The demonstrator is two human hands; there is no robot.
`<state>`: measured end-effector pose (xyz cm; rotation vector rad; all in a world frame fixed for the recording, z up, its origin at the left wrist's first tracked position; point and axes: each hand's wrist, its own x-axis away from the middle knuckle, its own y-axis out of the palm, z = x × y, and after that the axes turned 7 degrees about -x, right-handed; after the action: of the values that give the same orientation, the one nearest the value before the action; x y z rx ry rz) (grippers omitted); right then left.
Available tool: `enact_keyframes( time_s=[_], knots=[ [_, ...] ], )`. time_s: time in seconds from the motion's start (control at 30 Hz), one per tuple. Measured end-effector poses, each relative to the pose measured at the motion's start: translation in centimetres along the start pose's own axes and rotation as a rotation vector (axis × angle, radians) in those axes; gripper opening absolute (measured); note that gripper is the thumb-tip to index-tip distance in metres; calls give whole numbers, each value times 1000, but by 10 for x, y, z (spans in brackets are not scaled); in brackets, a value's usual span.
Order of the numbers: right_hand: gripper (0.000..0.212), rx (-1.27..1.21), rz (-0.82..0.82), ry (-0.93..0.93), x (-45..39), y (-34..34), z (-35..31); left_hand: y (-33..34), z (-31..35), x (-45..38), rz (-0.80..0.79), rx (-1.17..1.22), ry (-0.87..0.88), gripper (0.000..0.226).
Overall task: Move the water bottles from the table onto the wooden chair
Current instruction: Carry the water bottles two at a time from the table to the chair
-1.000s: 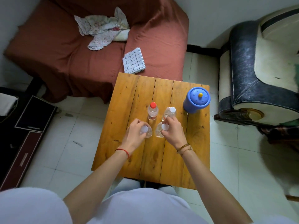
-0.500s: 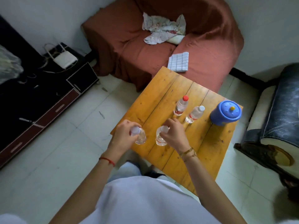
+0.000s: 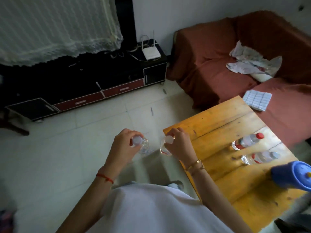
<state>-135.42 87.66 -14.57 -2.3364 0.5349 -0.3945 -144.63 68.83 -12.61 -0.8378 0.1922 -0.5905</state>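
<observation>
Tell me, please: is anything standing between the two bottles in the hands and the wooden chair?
Cannot be judged: no wooden chair shows in this view. The left hand and right hand each hold a clear plastic water bottle over pale floor tiles, which look bare nearby.

A rust-covered sofa (image 3: 210,64) holds crumpled cloth (image 3: 252,64) and a checked towel (image 3: 257,100); a white router (image 3: 151,53) sits on the dark cabinet (image 3: 84,84); a blue jug (image 3: 292,175) stands far right.

White tee (image 3: 151,211), bare forearms, thin red string bracelet (image 3: 105,177) on left wrist, couple of gold bangles (image 3: 195,164) on right.
</observation>
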Motion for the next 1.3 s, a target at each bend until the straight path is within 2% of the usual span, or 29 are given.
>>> enact_keyframes(
  time_s=[0.4,0.67,0.97,1.3],
  knots=[
    [25,-43,-200,-148,-24,182,-175,-162,-177,67,212,-2,-191,27],
    [24,-2,-408,-349,-57,285,-289,-239,-276,95,372,22,-407,29],
    [26,73,-610,-533,-124,411,-407,-318,-376,87,583,38,-628,30],
    [22,130,-787,-727,-220,548,-579,-447,-506,38,808,65,-799,25]
  ],
)
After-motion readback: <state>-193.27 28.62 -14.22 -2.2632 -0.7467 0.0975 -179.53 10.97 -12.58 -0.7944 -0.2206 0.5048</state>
